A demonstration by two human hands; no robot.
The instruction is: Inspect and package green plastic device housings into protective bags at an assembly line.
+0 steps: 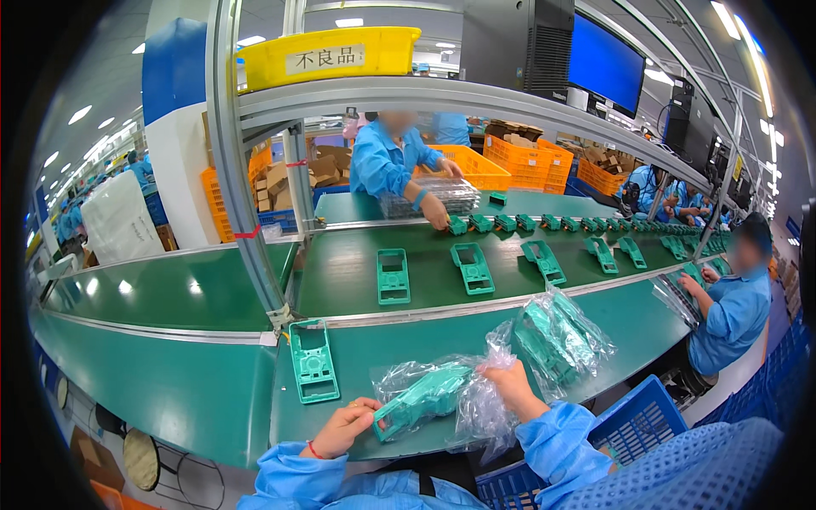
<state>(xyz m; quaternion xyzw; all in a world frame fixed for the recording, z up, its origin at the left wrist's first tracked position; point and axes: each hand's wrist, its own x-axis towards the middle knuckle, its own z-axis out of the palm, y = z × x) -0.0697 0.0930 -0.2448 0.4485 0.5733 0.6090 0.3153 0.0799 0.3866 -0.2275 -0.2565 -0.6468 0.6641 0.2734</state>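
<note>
Close to the bench's front edge, my left hand is closed, its fingers pinching the near end of a green plastic casing. Clear film covers most of that casing. My right hand is closed on the crumpled clear plastic bag at the casing's right; its fingertips are partly hidden. A bare green casing with rectangular cutouts lies flat beyond my left hand. Past my right hand, a second clear bag holds several green casings.
Similar casings lie spaced along the green conveyor, behind a row of small green parts. A person works opposite; another sits at right. A metal post rises ahead-left. A blue crate stands by my right arm.
</note>
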